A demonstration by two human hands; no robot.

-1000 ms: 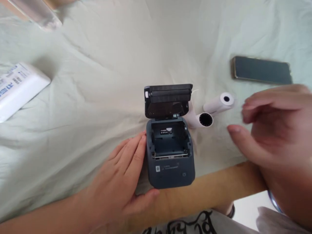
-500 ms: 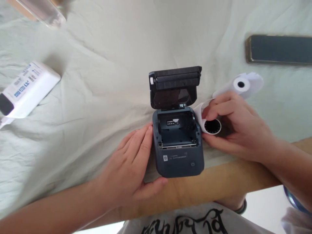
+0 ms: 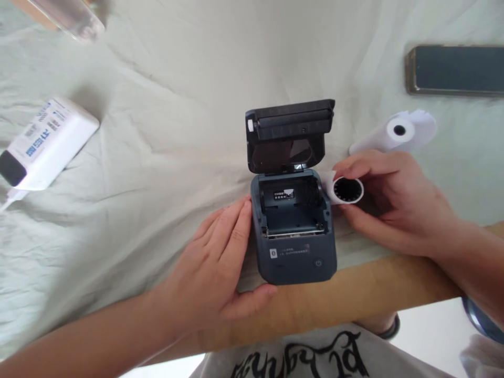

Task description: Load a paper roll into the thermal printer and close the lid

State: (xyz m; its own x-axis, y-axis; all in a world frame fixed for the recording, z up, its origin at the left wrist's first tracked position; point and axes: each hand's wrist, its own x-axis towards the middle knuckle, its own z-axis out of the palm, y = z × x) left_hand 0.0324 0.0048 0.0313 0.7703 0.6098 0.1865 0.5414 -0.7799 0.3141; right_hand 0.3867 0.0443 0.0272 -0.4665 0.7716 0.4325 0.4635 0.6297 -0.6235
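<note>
A dark blue label printer [image 3: 297, 265] sits near the table's front edge with its black lid [image 3: 291, 118] raised and its paper bay exposed. Flat against the printer's left side rests my left hand [image 3: 220, 257], fingers extended and thumb spread below the front corner. My right hand [image 3: 401, 202] grips a white paper roll [image 3: 329, 190] with a wide dark core between thumb and fingers, right beside the printer. Behind that hand lies a second white roll [image 3: 380, 137] with a narrow core and a loose paper end.
A dark phone [image 3: 460, 71] lies at the back right. On the left is a white box [image 3: 53, 142] with blue print. A clear container [image 3: 74, 18] stands at the back left. The wooden table edge [image 3: 366, 283] shows under the cloth.
The right hand's fingers have shifted around the wide-core roll, which now sits less tilted, and its loose paper flap shows less. The whole view has moved slightly.
</note>
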